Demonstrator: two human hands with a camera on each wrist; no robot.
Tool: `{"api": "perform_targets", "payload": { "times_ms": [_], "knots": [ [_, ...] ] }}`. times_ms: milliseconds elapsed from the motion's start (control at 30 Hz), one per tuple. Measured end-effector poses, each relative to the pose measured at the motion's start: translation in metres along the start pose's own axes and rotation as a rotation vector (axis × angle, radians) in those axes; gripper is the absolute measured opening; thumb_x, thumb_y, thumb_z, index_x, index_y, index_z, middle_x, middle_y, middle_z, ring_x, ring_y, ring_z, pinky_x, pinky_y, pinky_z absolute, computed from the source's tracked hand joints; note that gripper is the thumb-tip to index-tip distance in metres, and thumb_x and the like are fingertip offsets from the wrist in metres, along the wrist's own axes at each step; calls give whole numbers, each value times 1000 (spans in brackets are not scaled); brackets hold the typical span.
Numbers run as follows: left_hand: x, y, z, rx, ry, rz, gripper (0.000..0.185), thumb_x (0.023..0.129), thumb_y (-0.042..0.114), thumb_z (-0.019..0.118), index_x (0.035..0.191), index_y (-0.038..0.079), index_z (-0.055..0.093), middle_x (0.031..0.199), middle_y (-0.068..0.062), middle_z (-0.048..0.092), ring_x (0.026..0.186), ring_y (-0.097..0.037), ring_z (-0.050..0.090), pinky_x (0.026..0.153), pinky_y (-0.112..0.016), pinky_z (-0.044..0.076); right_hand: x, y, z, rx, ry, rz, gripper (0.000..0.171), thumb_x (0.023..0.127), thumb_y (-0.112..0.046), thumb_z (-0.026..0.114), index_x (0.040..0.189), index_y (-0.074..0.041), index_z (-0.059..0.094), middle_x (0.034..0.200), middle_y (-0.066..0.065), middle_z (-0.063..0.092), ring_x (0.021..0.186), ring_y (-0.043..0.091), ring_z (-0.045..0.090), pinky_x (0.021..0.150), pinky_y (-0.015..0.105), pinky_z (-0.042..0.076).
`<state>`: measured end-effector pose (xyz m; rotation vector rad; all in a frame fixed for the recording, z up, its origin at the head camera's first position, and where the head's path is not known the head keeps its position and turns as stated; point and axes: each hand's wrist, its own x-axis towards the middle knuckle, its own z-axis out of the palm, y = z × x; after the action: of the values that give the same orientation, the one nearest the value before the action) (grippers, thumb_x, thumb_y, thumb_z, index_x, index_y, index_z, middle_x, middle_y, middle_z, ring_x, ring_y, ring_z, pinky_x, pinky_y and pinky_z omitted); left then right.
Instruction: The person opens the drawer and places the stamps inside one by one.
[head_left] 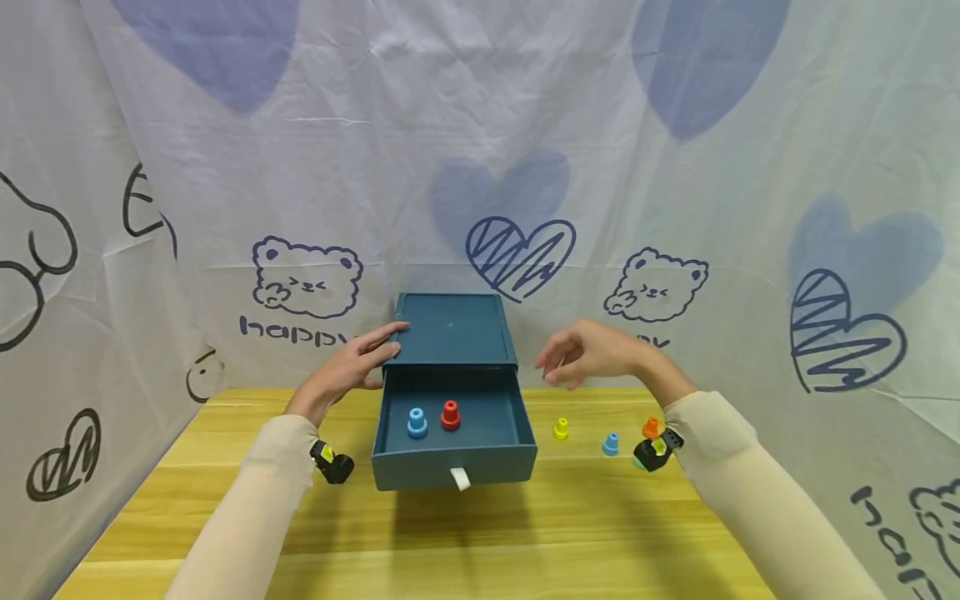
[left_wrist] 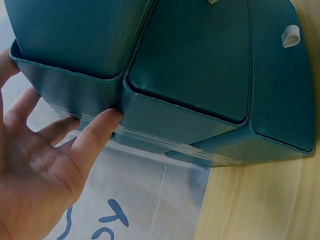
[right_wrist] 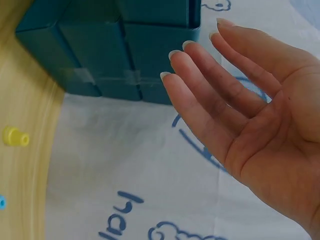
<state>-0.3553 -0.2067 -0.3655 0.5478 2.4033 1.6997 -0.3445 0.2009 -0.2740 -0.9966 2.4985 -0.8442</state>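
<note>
The teal drawer box stands at the back of the wooden table, its drawer pulled open toward the person; a blue peg and a red peg stand inside. The left hand rests on the box's left side, fingers straight. The right hand hovers apart from the box, fingers relaxed, holding nothing. Bracing the box probably keeps it from sliding. Yellow, blue and orange pegs stand right of the drawer. A bear-and-heart printed cloth encloses the table.

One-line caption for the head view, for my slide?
Left hand rests on drawer box; right hand hovers open beside it.
</note>
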Motion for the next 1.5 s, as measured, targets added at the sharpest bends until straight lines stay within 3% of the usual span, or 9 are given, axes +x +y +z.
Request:
{"api": "perform_targets", "payload": {
  "times_ms": [133, 600, 767, 967, 1167, 1367, 1500],
  "knots": [
    [0, 0, 0, -2, 2, -1, 60, 109, 39, 50, 163, 22, 31, 174, -17, 14, 156, -49, 21, 110, -71, 40, -8, 13, 2, -13, 11, 25, 25, 96, -15, 73, 118, -3, 73, 107, 14, 76, 87, 17, 70, 77, 38, 66],
    [0, -1, 0, 13, -3, 3, 60, 109, 41, 49, 163, 24, 31, 174, -17, 13, 156, -51, 20, 110, -72, 40, -40, 57, 12, 6, 87, 92, 26, 96, -18, 73, 117, -4, 73, 107, 15, 76, 88, 15, 72, 75, 37, 66],
    [1, -2, 0, 11, -5, 0, 60, 109, 41, 49, 164, 24, 31, 174, -16, 13, 157, -50, 19, 110, -72, 40, -55, 76, 18, 8, 136, 83, 24, 96, -16, 73, 115, -2, 74, 108, 19, 76, 87, 16, 74, 75, 36, 66],
    [1, -2, 0, 11, -4, 1, 61, 108, 42, 50, 164, 25, 31, 174, -16, 13, 157, -50, 19, 111, -73, 39, -76, 100, 32, -20, 202, 87, 18, 96, -16, 73, 111, -6, 75, 109, 16, 76, 86, 12, 72, 74, 24, 62],
    [0, -2, 0, 16, -7, 2, 60, 109, 40, 49, 164, 24, 30, 174, -17, 12, 157, -50, 18, 111, -72, 39, -94, 125, 47, 1, 281, 121, 19, 95, -17, 75, 111, -7, 74, 107, 15, 77, 81, 8, 70, 69, 24, 60],
    [-1, -1, 0, 18, -6, 5, 60, 109, 39, 49, 164, 23, 30, 174, -17, 12, 157, -51, 18, 111, -72, 39, -106, 150, 62, -59, 372, 132, 19, 93, -16, 76, 110, -7, 75, 99, 5, 78, 88, 8, 70, 77, 24, 59],
    [0, -1, 0, 21, -6, 3, 60, 109, 40, 49, 164, 23, 30, 174, -17, 12, 157, -51, 18, 111, -72, 39, -113, 165, 70, -79, 419, 130, 20, 93, -17, 77, 110, -6, 76, 103, 9, 78, 90, 8, 70, 82, 26, 59]
  ]
}}
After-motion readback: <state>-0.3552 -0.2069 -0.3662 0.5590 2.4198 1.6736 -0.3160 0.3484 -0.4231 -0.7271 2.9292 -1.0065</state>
